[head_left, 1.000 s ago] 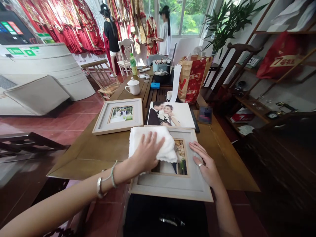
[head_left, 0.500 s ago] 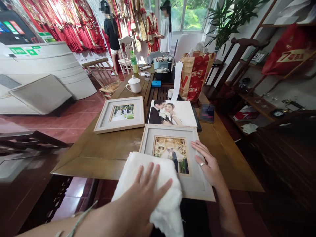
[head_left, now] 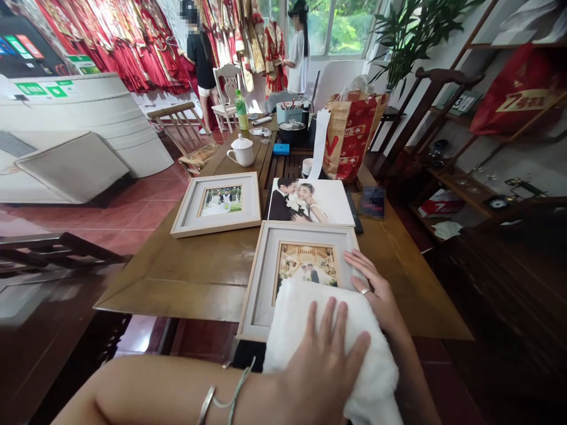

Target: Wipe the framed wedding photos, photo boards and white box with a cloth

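Observation:
A white cloth lies over the lower right part of a pale wooden picture frame. My left hand presses flat on this cloth with its fingers spread. Along the frame's right side rests my right hand, fingers stretched over the rim, a ring on one of them. Part of this hand is hidden by the cloth. The frame's wedding photo shows a couple in front of a lit staircase; its lower part is covered. The frame reaches over the table's near edge.
Beyond the frame lie a large couple print and a second framed photo on the wooden table. A lidded white cup, a green-labelled bottle and a paper bag stand farther back. Two people are near red garments.
My left hand and the cloth have slid to the right across the frame, uncovering its lower left corner. My right hand stays at the right side.

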`<state>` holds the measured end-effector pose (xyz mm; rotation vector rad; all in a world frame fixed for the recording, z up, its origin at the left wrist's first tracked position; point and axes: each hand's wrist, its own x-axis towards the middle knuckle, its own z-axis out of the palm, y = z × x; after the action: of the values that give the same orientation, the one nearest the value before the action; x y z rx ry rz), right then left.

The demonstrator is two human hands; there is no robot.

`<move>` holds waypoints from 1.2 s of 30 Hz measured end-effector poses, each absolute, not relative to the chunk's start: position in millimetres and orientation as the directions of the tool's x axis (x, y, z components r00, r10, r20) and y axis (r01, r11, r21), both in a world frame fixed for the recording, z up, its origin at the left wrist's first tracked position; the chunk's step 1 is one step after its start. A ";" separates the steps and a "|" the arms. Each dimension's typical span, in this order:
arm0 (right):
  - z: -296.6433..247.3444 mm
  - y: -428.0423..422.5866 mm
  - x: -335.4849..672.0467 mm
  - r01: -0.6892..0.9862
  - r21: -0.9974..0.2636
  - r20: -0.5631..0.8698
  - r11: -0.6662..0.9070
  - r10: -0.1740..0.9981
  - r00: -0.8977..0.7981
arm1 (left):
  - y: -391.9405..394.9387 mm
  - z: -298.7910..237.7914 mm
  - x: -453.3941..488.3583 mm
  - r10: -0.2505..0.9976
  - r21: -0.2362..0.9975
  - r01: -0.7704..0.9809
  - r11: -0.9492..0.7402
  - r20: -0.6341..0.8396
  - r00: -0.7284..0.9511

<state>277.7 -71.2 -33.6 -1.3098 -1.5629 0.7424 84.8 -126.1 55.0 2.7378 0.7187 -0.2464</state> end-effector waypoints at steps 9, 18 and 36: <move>-34.7 -70.1 277.0 0.414 -0.862 0.315 0.291 0.949 -0.013 | -104.6 48.9 76.7 0.612 -0.008 0.639 -0.769 -0.299 0.733; -33.9 -70.3 275.9 0.409 -0.873 0.300 0.266 0.954 0.021 | -53.4 63.1 73.9 0.649 -0.048 0.689 -0.723 -0.390 0.654; -36.8 -70.1 275.3 0.394 -0.884 0.294 0.251 0.954 0.051 | -8.9 51.8 92.4 0.689 -0.053 0.694 -0.718 -0.198 0.697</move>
<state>275.3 -70.1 -36.8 -1.3132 -1.5221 0.7037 92.4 -8.9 51.8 2.8703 1.1701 -0.3193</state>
